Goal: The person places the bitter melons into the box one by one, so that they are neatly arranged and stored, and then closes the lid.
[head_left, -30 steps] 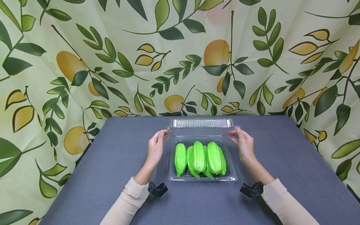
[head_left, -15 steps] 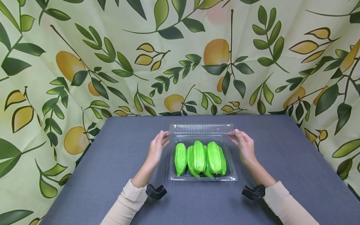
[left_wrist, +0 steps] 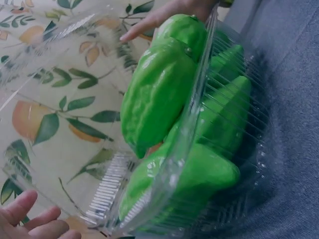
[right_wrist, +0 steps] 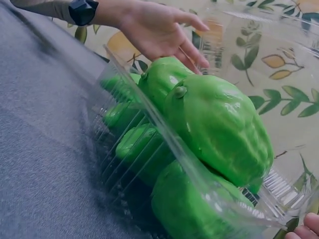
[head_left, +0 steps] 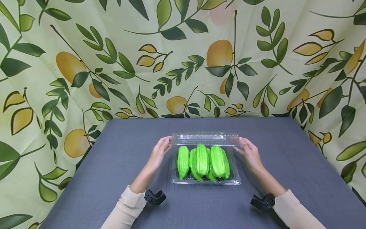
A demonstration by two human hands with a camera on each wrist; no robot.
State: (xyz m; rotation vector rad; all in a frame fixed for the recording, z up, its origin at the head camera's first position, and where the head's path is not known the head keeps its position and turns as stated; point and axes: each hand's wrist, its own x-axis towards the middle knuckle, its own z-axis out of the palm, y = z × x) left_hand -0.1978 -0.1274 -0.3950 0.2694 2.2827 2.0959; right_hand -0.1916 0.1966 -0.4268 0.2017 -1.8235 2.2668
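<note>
A clear plastic clamshell box (head_left: 206, 182) sits mid-table, filled with several glossy green ribbed fruits (head_left: 202, 160), some stacked on others. Its hinged lid (head_left: 205, 139) is tilted up at the far side, leaning partly over the fruits. My left hand (head_left: 159, 152) is at the lid's left end, fingertips right at its edge. At the opposite end, my right hand (head_left: 251, 154) touches the lid with fingers extended. The right wrist view shows the left palm with thumb and fingers spread apart. Only the right fingertips (right_wrist: 307, 228) show at that view's corner.
A dark grey cloth-covered table (head_left: 128, 136) stretches around the box. Behind and beside it hangs a curtain (head_left: 183, 63) printed with leaves and orange fruit. Black wrist mounts (head_left: 155, 197) sit at both cream sleeve cuffs.
The lid has swung from the far side toward me and down over the back of the box. Both hands have followed it, their fingers loosening from a pinch at its corners.
</note>
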